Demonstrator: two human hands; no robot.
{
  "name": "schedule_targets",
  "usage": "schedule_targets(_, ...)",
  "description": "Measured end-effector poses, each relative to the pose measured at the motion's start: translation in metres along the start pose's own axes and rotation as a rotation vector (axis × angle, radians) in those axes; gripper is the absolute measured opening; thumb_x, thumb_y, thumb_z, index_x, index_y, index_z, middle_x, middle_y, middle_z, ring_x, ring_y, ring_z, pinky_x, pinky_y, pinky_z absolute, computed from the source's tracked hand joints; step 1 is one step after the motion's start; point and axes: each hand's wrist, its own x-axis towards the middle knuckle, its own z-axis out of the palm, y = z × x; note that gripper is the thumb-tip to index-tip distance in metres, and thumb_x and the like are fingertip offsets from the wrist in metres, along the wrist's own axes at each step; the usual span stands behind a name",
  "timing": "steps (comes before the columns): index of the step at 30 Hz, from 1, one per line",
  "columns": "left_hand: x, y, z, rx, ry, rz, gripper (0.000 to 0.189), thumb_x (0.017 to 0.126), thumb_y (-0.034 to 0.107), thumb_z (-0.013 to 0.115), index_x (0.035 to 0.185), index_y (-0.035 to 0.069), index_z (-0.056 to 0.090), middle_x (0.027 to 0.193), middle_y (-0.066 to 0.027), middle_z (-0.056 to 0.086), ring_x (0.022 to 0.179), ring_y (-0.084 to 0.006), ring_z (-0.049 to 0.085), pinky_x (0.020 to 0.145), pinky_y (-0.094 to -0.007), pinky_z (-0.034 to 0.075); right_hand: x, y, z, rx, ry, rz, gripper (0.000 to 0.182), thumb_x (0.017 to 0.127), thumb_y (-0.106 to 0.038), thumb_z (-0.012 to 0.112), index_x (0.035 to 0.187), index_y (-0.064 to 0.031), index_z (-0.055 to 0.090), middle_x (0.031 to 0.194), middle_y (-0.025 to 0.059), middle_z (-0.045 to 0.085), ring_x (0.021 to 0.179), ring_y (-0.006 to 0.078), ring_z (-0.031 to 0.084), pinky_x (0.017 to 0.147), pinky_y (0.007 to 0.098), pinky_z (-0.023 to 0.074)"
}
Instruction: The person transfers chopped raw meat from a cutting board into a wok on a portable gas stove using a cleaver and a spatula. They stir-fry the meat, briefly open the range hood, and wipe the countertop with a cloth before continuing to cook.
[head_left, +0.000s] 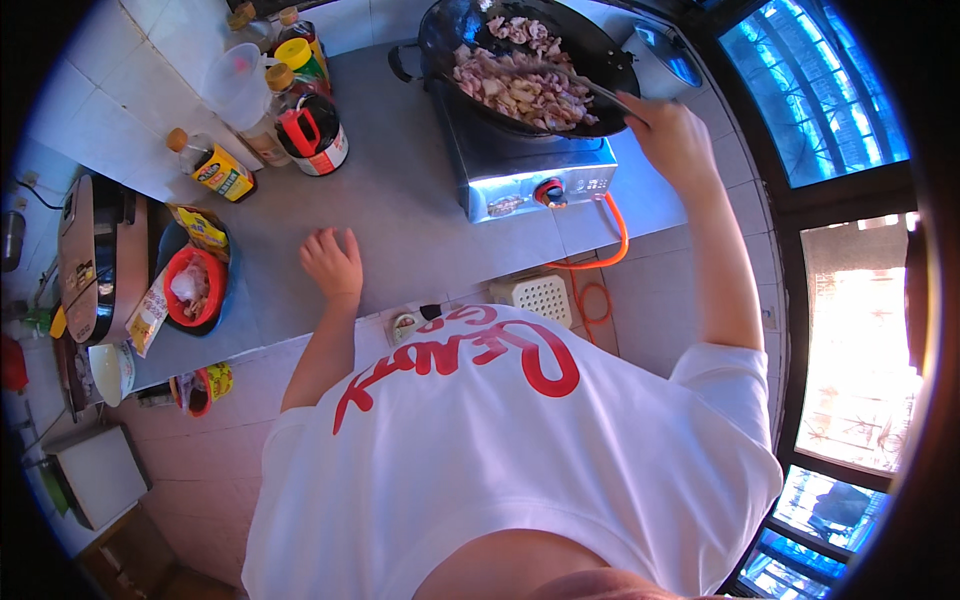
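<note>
My right hand (669, 142) grips the handle of a metal spatula (596, 88), whose far end lies among sliced meat (517, 94). The pieces look pale pink to tan and are spread over the bottom of a black wok (616, 64). Beneath the wok stands a steel tabletop gas stove (491, 191) with a red-ringed knob (550, 193) on its front. My left hand (332, 264) is empty and leans on the grey countertop (405, 210), fingers somewhat apart.
Soy sauce bottles (322, 135) and other condiments stand along the tiled wall. At left are a rice cooker (94, 255) and a red bowl (216, 304) holding a plastic bag. An orange gas hose (622, 232) hangs over the counter edge. A lidded pot (651, 71) sits behind the wok.
</note>
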Motion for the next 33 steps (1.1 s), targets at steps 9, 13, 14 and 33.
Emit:
schedule_targets(9,-0.002,-0.006,0.000,-0.004,-0.011,-0.033,0.022,0.083,0.026,0.064,0.093,0.007,0.059,0.100,-0.0130,0.056,0.097,-0.0330,0.051,0.082,-0.0454,0.042,-0.032,0.025,-0.026,0.233,0.012,-0.035,0.027,0.085,-0.021,0.062,0.112,-0.0223,0.068,0.087,0.0108,0.068,0.078,0.0284,0.065,0.071,0.0361,0.0527)
schedule_targets(13,-0.001,-0.002,0.000,-0.024,-0.021,-0.007,0.021,0.083,0.025,0.064,0.093,0.007,0.060,0.100,-0.0127,0.057,0.097,-0.0330,0.051,0.083,-0.0454,0.041,-0.008,-0.008,0.004,0.021,-0.019,0.082,0.029,0.084,-0.022,0.063,0.113,-0.0222,0.066,0.087,0.0166,0.066,0.078,0.0338,0.063,0.069,0.0402,0.0511)
schedule_targets(14,-0.002,-0.004,0.002,-0.039,-0.005,-0.006,0.021,0.082,0.025,0.064,0.092,0.007,0.060,0.100,-0.0126,0.057,0.097,-0.0330,0.051,0.083,-0.0454,0.041,-0.001,-0.002,0.009,0.048,0.005,0.093,0.028,0.085,-0.025,0.061,0.113,-0.0229,0.066,0.088,0.0151,0.067,0.079,0.0326,0.063,0.071,0.0392,0.0518)
schedule_targets(33,-0.003,-0.009,0.006,-0.015,0.007,-0.016,0.018,0.082,0.025,0.064,0.089,0.009,0.060,0.098,-0.0119,0.057,0.096,-0.0327,0.052,0.080,-0.0462,0.042,-0.060,0.034,-0.089,0.309,-0.058,0.157,0.029,0.082,-0.008,0.065,0.110,-0.0030,0.066,0.089,0.0131,0.070,0.076,0.0149,0.065,0.068,0.0249,0.0488)
